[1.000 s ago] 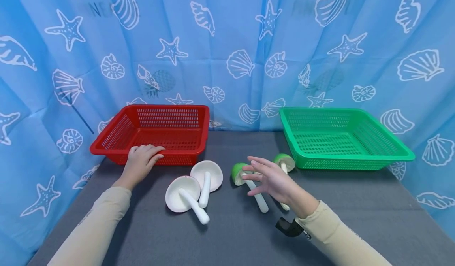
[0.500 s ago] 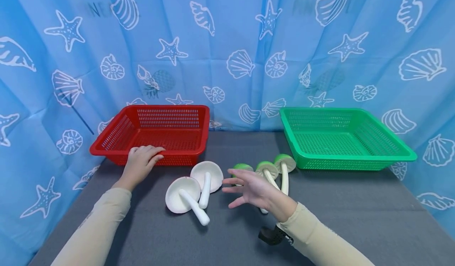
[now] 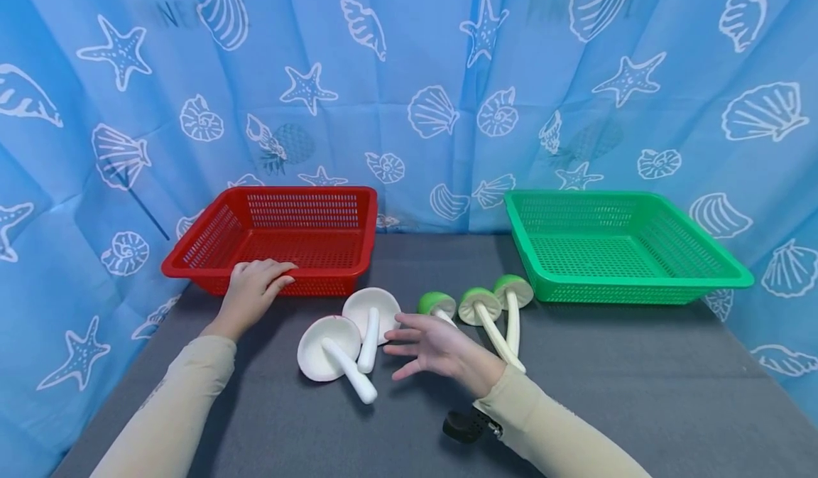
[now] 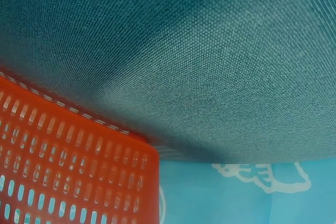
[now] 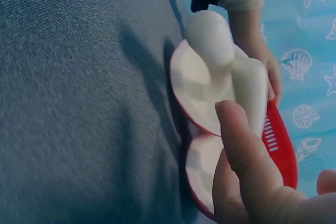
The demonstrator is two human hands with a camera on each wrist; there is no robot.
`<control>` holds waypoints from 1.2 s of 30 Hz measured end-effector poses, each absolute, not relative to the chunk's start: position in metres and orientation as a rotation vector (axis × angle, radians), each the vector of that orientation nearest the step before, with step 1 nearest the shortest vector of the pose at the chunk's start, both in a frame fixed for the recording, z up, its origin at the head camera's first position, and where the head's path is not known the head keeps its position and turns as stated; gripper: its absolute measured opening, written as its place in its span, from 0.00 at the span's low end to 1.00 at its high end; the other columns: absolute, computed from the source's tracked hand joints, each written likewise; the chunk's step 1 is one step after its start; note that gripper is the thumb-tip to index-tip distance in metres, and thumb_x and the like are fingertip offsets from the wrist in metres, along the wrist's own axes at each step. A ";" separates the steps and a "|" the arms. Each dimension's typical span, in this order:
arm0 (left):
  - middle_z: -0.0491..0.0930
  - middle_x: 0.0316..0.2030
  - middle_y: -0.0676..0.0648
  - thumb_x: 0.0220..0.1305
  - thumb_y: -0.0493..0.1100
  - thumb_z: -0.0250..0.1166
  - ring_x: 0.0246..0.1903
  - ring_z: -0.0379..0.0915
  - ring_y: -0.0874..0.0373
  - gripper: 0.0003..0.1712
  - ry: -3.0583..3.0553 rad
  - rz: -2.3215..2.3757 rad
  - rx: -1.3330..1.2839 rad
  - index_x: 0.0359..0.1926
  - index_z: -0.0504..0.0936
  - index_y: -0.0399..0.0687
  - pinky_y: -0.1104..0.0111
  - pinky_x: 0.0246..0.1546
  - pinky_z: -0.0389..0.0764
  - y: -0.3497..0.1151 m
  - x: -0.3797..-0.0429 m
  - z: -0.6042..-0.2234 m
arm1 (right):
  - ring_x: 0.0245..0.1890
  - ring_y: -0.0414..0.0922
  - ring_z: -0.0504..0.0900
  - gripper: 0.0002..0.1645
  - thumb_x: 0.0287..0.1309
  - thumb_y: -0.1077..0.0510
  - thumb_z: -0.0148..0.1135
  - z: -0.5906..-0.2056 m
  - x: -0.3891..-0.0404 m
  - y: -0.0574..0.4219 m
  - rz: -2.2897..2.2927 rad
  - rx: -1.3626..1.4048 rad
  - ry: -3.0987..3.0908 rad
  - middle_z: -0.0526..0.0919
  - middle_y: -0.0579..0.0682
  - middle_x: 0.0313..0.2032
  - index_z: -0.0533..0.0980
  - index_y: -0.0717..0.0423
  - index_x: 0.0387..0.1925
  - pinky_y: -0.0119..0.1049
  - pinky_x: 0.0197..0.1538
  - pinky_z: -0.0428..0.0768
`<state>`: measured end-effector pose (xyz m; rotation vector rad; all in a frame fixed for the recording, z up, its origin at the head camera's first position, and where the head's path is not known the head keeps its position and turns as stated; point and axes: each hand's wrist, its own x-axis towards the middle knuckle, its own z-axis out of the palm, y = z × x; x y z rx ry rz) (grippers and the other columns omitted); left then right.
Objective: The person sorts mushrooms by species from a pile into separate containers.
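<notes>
Two toy mushrooms, the front one and the rear one, lie on the dark table with white undersides up; red cap edges show in the right wrist view. My right hand hovers beside the rear mushroom's stem, fingers spread and holding nothing. Its fingers partly cover one of three green-capped mushrooms; the other two lie farther right. My left hand rests at the near rim of the red basket, fingers loosely bent. The left wrist view shows the basket's slotted side but not the hand.
A green basket stands at the back right. Behind both baskets hangs a blue curtain with a white seashell print. Dark cloth covers the table. A black device is strapped to my right wrist.
My right hand has moved left from over the green-capped mushrooms to the stems of the red-capped pair, uncovering green caps behind it. My left hand and the mushrooms have stayed put.
</notes>
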<state>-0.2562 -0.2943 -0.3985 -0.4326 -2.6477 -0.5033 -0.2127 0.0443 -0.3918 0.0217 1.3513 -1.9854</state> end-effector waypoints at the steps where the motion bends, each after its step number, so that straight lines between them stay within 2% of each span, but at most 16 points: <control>1: 0.82 0.43 0.41 0.64 0.44 0.65 0.46 0.73 0.44 0.20 -2.651 -0.505 -0.430 0.56 0.80 0.45 0.45 0.53 0.62 -0.294 -0.256 -0.398 | 0.63 0.65 0.65 0.34 0.74 0.54 0.43 -0.393 -0.213 0.042 -1.987 0.030 1.350 0.62 0.71 0.63 0.46 0.65 0.71 0.71 0.56 0.64; 7: 0.82 0.42 0.41 0.65 0.45 0.65 0.46 0.73 0.44 0.19 -2.659 -0.505 -0.425 0.56 0.80 0.45 0.45 0.53 0.62 -0.294 -0.256 -0.398 | 0.65 0.67 0.62 0.33 0.74 0.56 0.44 -0.401 -0.213 0.031 -1.982 0.070 1.332 0.61 0.72 0.64 0.47 0.67 0.71 0.71 0.57 0.63; 14: 0.82 0.43 0.41 0.65 0.45 0.65 0.46 0.73 0.44 0.20 -2.663 -0.506 -0.424 0.56 0.80 0.45 0.44 0.53 0.62 -0.295 -0.256 -0.397 | 0.63 0.66 0.62 0.24 0.73 0.58 0.45 -0.405 -0.213 0.017 -1.985 0.082 1.336 0.61 0.72 0.64 0.57 0.66 0.64 0.71 0.57 0.64; 17: 0.82 0.43 0.41 0.65 0.45 0.65 0.46 0.73 0.44 0.20 -2.667 -0.505 -0.422 0.56 0.80 0.45 0.45 0.53 0.62 -0.295 -0.257 -0.398 | 0.63 0.67 0.62 0.26 0.72 0.59 0.46 -0.407 -0.214 0.013 -1.996 0.085 1.330 0.61 0.71 0.63 0.57 0.67 0.65 0.70 0.57 0.64; 20: 0.82 0.43 0.41 0.65 0.45 0.65 0.46 0.73 0.44 0.20 -2.671 -0.506 -0.419 0.56 0.80 0.46 0.45 0.53 0.62 -0.295 -0.257 -0.398 | 0.61 0.65 0.65 0.27 0.71 0.60 0.47 -0.408 -0.215 0.009 -1.990 0.078 1.333 0.65 0.68 0.59 0.56 0.68 0.65 0.68 0.58 0.65; 25: 0.82 0.43 0.42 0.65 0.45 0.64 0.46 0.73 0.44 0.19 -2.675 -0.507 -0.417 0.56 0.80 0.46 0.45 0.53 0.62 -0.294 -0.257 -0.398 | 0.51 0.57 0.73 0.23 0.71 0.62 0.47 -0.410 -0.215 0.005 -1.981 0.059 1.364 0.72 0.60 0.48 0.60 0.67 0.63 0.63 0.57 0.70; 28: 0.82 0.43 0.42 0.65 0.45 0.64 0.46 0.73 0.44 0.19 -2.667 -0.511 -0.422 0.56 0.80 0.46 0.45 0.53 0.62 -0.295 -0.257 -0.397 | 0.45 0.54 0.75 0.22 0.72 0.63 0.47 -0.412 -0.216 0.002 -1.982 0.051 1.379 0.73 0.58 0.44 0.61 0.67 0.63 0.57 0.52 0.77; 31: 0.82 0.43 0.42 0.65 0.45 0.64 0.45 0.73 0.44 0.19 -2.658 -0.509 -0.431 0.55 0.80 0.45 0.45 0.53 0.62 -0.295 -0.257 -0.398 | 0.42 0.50 0.75 0.21 0.71 0.64 0.48 -0.413 -0.218 -0.002 -1.993 0.056 1.392 0.74 0.55 0.42 0.62 0.67 0.62 0.47 0.42 0.82; 33: 0.82 0.43 0.42 0.65 0.45 0.65 0.45 0.73 0.45 0.19 -2.655 -0.505 -0.435 0.55 0.80 0.45 0.45 0.53 0.62 -0.296 -0.257 -0.398 | 0.41 0.49 0.76 0.22 0.71 0.65 0.48 -0.414 -0.218 -0.003 -2.001 0.056 1.410 0.74 0.55 0.40 0.61 0.68 0.63 0.41 0.36 0.82; 36: 0.82 0.43 0.42 0.64 0.45 0.65 0.45 0.73 0.45 0.19 -2.655 -0.503 -0.437 0.55 0.80 0.46 0.45 0.52 0.63 -0.296 -0.258 -0.399 | 0.41 0.48 0.76 0.24 0.70 0.66 0.48 -0.415 -0.219 -0.003 -2.013 0.057 1.431 0.74 0.54 0.41 0.60 0.68 0.65 0.39 0.34 0.81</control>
